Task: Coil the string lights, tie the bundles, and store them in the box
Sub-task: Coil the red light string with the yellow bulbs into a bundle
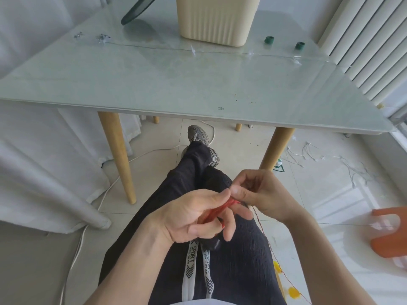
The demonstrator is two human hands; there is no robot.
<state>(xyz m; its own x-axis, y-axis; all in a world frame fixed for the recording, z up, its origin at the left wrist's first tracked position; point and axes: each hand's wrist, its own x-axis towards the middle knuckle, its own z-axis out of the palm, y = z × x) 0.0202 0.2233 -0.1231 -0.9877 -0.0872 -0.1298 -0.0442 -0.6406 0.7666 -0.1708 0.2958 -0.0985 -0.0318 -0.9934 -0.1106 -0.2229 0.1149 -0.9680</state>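
String lights (218,211), thin, light and floppy, sit bunched in the left hand (193,219); right hand (257,194) pinches the loose wire beside it.

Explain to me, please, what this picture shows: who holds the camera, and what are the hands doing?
The camera sits on a seated person's head and looks down, so there is no machine. The left hand holds a red bundle over the lap. The right hand pinches a thin red wire that hangs toward the floor. On the glass table stand a cream box and two green rolls, and a clear light string lies stretched across it.
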